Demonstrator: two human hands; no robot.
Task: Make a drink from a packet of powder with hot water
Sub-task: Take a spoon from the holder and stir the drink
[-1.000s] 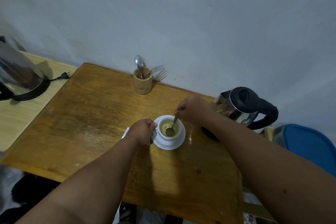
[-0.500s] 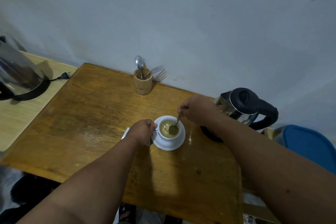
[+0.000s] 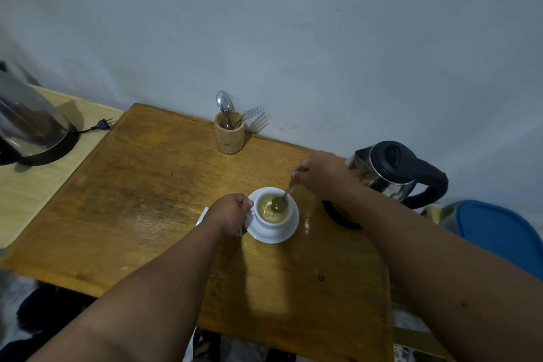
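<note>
Closely curled, right hand [image 3: 321,175] above and just behind the cup [image 3: 273,210], fingers pinched shut on the thin handle of a spoon [image 3: 282,198]; handle slanting down from the hand toward the left, bowl dipped in the liquid near the far right of the cup's rim. Left hand [image 3: 230,212] at the cup's left side, fingers closed around the cup's handle, which is mostly hidden beneath them. White cup standing upright in the middle of a white saucer [image 3: 271,233], holding a pale yellow-brown drink with lighter swirls on its surface and a darker patch around the spoon's bowl. Under the left hand, a white scrap [image 3: 202,214] poking out on the wooden table [image 3: 141,185], touching or nearly touching the saucer; whether this is the powder packet, cannot tell. Behind the right hand and forearm, an electric kettle [image 3: 390,170] with shiny metal body, black lid shut and black handle turned to the right, its dark base partly covered by the arm; contents not visible. At the back edge near the wall, a small wooden holder [image 3: 229,135] containing a second spoon [image 3: 224,104] and a fork [image 3: 251,112], both upright and leaning. Far left, on a paler surface, another metal kettle [image 3: 29,123] with a loose plug [image 3: 101,125] lying beside it. Far right, a blue lid [image 3: 499,232] on a container, low beside the table.
</note>
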